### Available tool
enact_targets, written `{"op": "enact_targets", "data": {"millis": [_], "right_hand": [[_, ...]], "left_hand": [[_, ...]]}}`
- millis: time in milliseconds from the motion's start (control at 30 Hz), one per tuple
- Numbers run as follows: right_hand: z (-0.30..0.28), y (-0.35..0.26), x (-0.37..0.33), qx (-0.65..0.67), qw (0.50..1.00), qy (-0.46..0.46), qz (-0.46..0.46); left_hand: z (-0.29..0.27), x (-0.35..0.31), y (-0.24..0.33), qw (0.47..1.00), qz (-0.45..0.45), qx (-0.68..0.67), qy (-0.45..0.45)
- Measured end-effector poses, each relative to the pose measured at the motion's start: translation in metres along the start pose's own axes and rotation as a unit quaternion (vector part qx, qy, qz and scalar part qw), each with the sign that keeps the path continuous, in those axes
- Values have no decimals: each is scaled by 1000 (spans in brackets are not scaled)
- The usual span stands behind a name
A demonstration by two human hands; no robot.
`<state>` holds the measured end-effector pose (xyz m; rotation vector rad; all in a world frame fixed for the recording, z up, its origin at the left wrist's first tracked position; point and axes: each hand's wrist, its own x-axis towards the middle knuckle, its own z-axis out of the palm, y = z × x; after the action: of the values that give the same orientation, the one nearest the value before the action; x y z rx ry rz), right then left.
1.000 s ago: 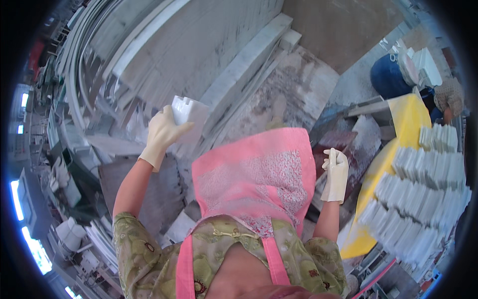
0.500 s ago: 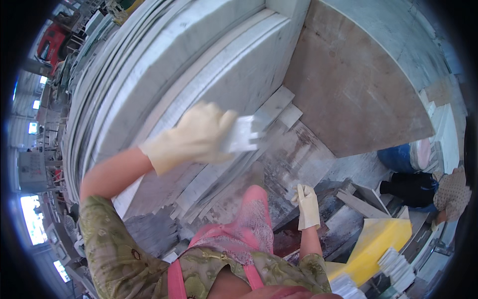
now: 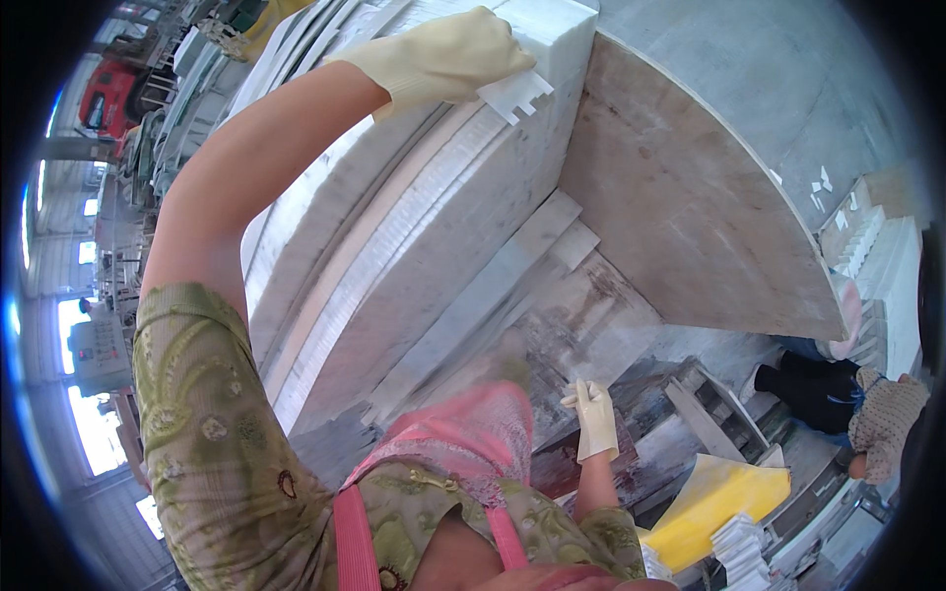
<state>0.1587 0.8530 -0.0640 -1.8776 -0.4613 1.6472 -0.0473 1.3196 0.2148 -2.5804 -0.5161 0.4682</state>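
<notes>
My left hand [image 3: 443, 57], in a cream rubber glove, is closed on a flat white piece with notches cut into one edge [image 3: 517, 96]. It reaches up to the top edge of a thick row of upright white and grey stone slabs [image 3: 473, 217], and the piece is over that top edge; whether it touches the stone I cannot tell. My right hand [image 3: 593, 419], gloved alike, hangs low to the right with its fingers loosely bent and apart. Nothing shows in it.
A large brown panel [image 3: 690, 187] stands beside the slabs. Low on the right are stone offcuts [image 3: 705, 419], a yellow sheet [image 3: 714, 502] and stacked white strips [image 3: 741, 552]. Another person [image 3: 877, 409] is at the far right. White scraps [image 3: 821, 182] lie on the floor.
My left hand has gone up and to the right, carrying the notched piece from in front of the slabs to their top edge. My right hand has shifted only slightly.
</notes>
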Motion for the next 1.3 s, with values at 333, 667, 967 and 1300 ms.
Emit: {"op": "enact_targets", "data": {"millis": [333, 667, 967, 1300], "right_hand": [[14, -33, 16, 17, 1000, -16, 7], [71, -209, 67, 24, 974, -28, -223], [210, -382, 77, 346, 872, 37, -343], [212, -384, 107, 240, 888, 52, -388]], "left_hand": [[11, 16, -17, 993, -54, -94, -55], [38, -64, -4, 953, -205, -138, 173], [88, -154, 41, 870, -297, -359, 159], [90, -151, 37, 867, -290, -356, 195]]}}
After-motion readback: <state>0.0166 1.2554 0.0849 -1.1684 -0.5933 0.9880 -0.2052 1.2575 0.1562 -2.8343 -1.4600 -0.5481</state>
